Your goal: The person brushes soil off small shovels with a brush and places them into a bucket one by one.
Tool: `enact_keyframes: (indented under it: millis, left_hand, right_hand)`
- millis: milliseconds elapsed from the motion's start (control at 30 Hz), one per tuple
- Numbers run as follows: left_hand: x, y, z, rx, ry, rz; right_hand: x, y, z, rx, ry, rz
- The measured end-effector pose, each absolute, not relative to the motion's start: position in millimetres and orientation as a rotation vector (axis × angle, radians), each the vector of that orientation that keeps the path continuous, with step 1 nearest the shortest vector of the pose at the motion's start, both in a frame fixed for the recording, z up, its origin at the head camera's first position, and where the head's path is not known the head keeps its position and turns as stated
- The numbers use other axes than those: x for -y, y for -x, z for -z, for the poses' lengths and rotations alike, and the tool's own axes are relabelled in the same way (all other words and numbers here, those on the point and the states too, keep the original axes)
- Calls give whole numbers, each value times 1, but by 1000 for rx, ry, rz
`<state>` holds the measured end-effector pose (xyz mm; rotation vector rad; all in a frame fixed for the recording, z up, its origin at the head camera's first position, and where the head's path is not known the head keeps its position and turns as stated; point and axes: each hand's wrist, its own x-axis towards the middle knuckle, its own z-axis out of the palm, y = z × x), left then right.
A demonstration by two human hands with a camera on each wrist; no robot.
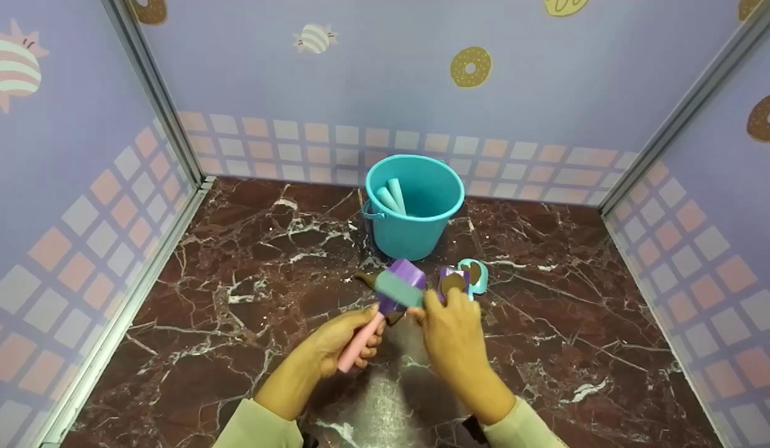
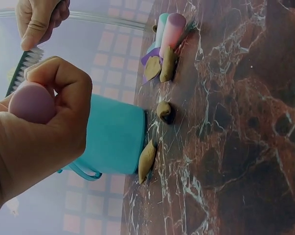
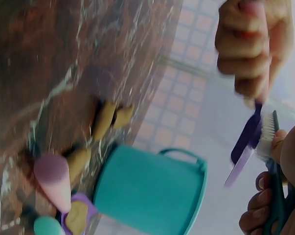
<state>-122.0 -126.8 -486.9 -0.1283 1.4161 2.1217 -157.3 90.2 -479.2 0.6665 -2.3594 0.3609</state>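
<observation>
A person's left hand (image 1: pixel 344 341) is curled snugly round the pink handle of a purple shovel (image 1: pixel 410 274), its scoop rising beyond the grip, away to the far right. The right hand (image 1: pixel 452 326), also closed firmly, grips a green brush (image 1: pixel 397 289); the brush head sticks out left of that grip, across the shovel's scoop. Both tools are held up over a dark red marbled counter (image 1: pixel 285 379).

Farther back stands a turquoise bucket (image 1: pixel 410 233) with two pale blue handles (image 1: pixel 389 196) leaning inside. To the right of the shovel, a second purple scoop (image 1: pixel 443 274) and a pale blue scoop (image 1: pixel 482 283) lie side by side, brown lumps (image 1: pixel 452 284) in them.

From above, the brush's back hides its bristles; the right wrist view shows them pale, right up against the shovel, though motion blur obscures whether they touch. In that view the right hand is cut off by the frame edge. Whatever the bucket handles belong to is hidden.
</observation>
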Motion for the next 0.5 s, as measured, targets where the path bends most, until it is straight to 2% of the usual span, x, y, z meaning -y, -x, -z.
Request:
enact_keyframes:
  millis: [233, 500]
  left_hand:
    - [127, 120, 490, -1436, 101, -2126]
    - [128, 122, 491, -1418, 154, -2136]
  right_hand:
    - [-109, 183, 475, 2451, -474, -382]
    - [-87, 146, 478, 2406, -698, -427]
